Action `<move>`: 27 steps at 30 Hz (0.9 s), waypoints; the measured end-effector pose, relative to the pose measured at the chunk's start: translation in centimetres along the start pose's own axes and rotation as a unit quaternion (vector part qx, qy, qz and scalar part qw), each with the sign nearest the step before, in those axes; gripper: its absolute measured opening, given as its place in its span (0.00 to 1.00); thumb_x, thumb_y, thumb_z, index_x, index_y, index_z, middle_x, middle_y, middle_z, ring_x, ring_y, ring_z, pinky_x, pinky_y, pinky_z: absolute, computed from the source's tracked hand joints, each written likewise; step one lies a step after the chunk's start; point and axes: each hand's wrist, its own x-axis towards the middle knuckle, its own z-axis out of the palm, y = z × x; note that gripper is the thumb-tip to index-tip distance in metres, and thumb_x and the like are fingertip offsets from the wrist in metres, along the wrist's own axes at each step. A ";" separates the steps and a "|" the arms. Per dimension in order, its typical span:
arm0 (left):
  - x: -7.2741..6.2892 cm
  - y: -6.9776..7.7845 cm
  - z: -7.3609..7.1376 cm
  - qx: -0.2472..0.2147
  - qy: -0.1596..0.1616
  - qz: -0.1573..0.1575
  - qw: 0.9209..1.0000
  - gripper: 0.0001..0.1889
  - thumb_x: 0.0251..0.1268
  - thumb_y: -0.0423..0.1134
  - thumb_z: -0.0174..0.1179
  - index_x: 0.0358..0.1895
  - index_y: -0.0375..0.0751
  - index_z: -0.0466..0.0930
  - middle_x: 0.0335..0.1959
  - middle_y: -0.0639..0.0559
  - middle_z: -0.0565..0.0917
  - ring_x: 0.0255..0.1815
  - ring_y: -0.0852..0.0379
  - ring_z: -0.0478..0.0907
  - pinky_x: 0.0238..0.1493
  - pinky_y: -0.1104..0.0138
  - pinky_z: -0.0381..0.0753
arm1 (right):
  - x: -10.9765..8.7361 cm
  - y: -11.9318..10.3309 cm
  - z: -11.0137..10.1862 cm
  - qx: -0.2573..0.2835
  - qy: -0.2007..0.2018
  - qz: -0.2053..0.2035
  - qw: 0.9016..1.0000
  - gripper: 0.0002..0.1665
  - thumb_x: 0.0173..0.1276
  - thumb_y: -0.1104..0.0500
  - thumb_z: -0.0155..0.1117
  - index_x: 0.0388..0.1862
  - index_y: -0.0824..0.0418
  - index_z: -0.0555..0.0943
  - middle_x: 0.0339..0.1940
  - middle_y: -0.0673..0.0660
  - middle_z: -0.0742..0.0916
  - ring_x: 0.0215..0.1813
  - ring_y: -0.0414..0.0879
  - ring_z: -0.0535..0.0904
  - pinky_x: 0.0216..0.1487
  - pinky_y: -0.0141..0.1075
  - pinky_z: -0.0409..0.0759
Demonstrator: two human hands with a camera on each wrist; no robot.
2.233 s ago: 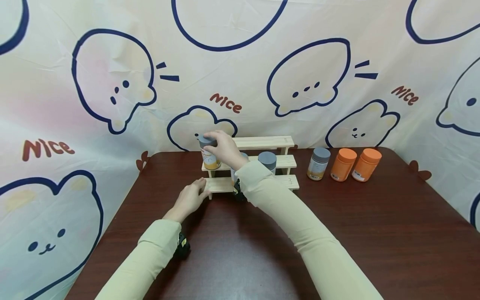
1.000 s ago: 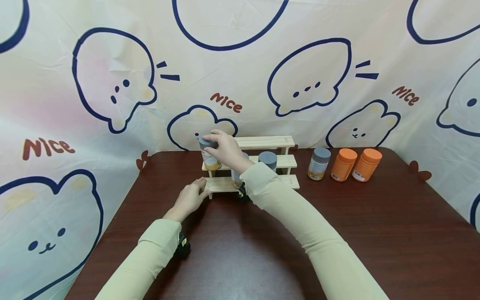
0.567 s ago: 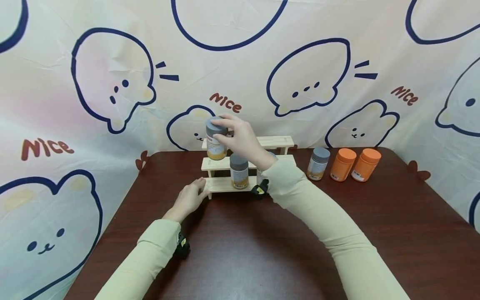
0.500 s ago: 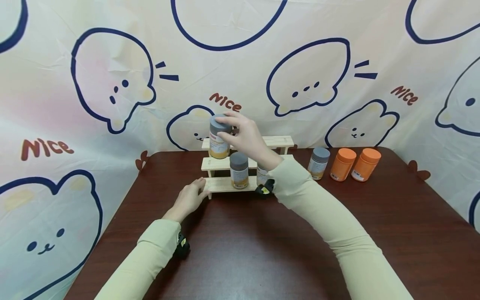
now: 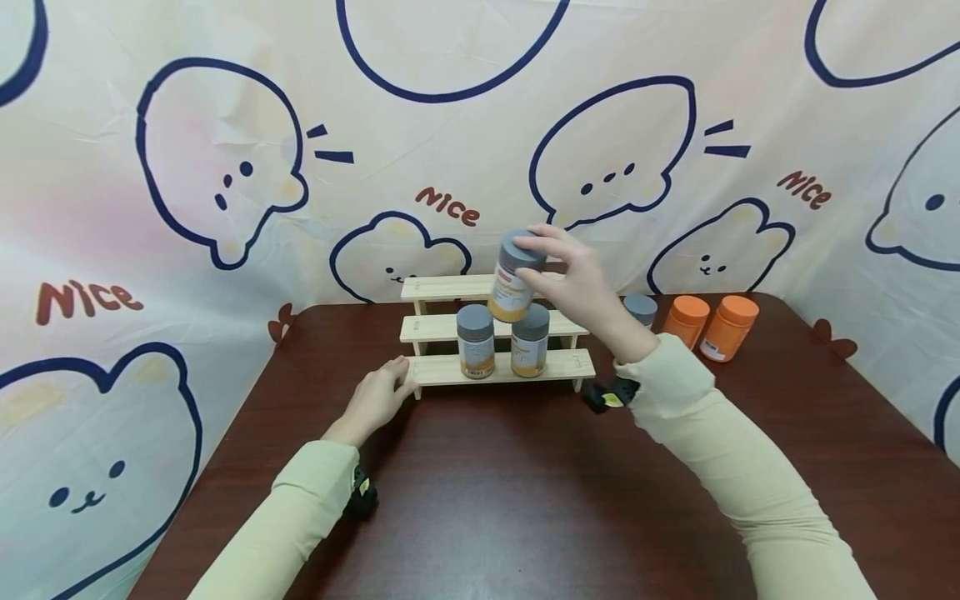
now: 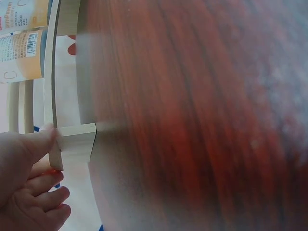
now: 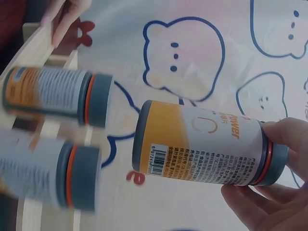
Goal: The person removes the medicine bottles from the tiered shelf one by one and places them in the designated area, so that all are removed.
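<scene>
In the head view my right hand (image 5: pixel 581 279) grips a grey-capped supplement bottle (image 5: pixel 512 275) round its cap, raised and slightly tilted in front of the upper tiers. The right wrist view shows thumb and fingers round the cap of this bottle (image 7: pixel 202 144), whose label is white and yellow. My left hand (image 5: pixel 375 400) holds the left end of the bottom tier of a three-tier wooden rack (image 5: pixel 442 369). In the left wrist view its thumb lies on the board's edge (image 6: pixel 52 96), fingers behind. Two more grey-capped bottles, one left (image 5: pixel 476 342) and one right (image 5: pixel 530 342), stand on the bottom tier.
Right of the rack, two orange bottles (image 5: pixel 729 327) and another grey-capped bottle (image 5: pixel 640 308) stand on the dark wooden table (image 5: pixel 480 500). The right forearm partly covers them. A cartoon-printed cloth (image 5: pixel 480 158) hangs close behind the rack.
My right hand has lifted the bottle off the left end of the middle tier and carried it rightward, uncovering the two bottles below. The left hand has stayed at the rack.
</scene>
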 end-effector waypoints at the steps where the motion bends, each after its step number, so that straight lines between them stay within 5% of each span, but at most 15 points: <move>1: 0.0 0.0 0.0 -0.001 -0.001 -0.002 1.000 0.16 0.65 0.38 0.57 0.22 0.39 0.62 0.63 0.34 0.67 0.64 0.39 0.61 0.56 0.52 0.67 | -0.4 0.1 -0.5 -0.006 0.003 0.008 1.000 0.22 0.61 0.67 0.64 0.55 0.67 0.77 0.60 0.58 0.74 0.55 0.51 0.72 0.50 0.42 0.76; 5: -0.1 0.0 0.0 -0.003 -0.009 -0.009 1.000 0.12 0.65 0.38 0.57 0.42 0.31 0.76 0.64 0.35 0.65 0.65 0.40 0.59 0.60 0.50 0.62 | -1.8 0.5 -2.6 -0.034 0.023 0.037 0.999 0.22 0.61 0.66 0.64 0.55 0.66 0.78 0.61 0.57 0.73 0.56 0.51 0.72 0.51 0.42 0.76; 9: -0.1 -0.1 0.1 -0.006 -0.017 -0.018 1.000 0.26 0.66 0.38 0.56 0.63 0.29 0.65 0.65 0.35 0.64 0.66 0.40 0.57 0.62 0.50 0.60 | -3.2 1.3 -4.5 -0.066 0.054 0.046 0.995 0.21 0.60 0.66 0.65 0.54 0.65 0.78 0.60 0.57 0.75 0.55 0.51 0.74 0.50 0.40 0.76; 20: 0.0 -0.1 -0.1 -0.003 -0.013 -0.014 1.000 0.23 0.65 0.38 0.56 0.61 0.29 0.68 0.65 0.34 0.64 0.66 0.39 0.58 0.61 0.49 0.60 | -7.3 4.6 -8.2 -0.132 0.085 0.118 0.981 0.22 0.62 0.61 0.64 0.56 0.65 0.77 0.61 0.59 0.74 0.56 0.55 0.72 0.51 0.48 0.74; 27: 0.1 -0.1 0.0 -0.002 -0.012 -0.011 1.000 0.11 0.66 0.39 0.56 0.33 0.31 0.72 0.64 0.35 0.64 0.66 0.40 0.59 0.59 0.50 0.63 | -10.1 7.3 -9.2 -0.152 0.077 0.166 0.971 0.24 0.63 0.60 0.63 0.57 0.66 0.76 0.61 0.63 0.72 0.58 0.58 0.70 0.52 0.52 0.72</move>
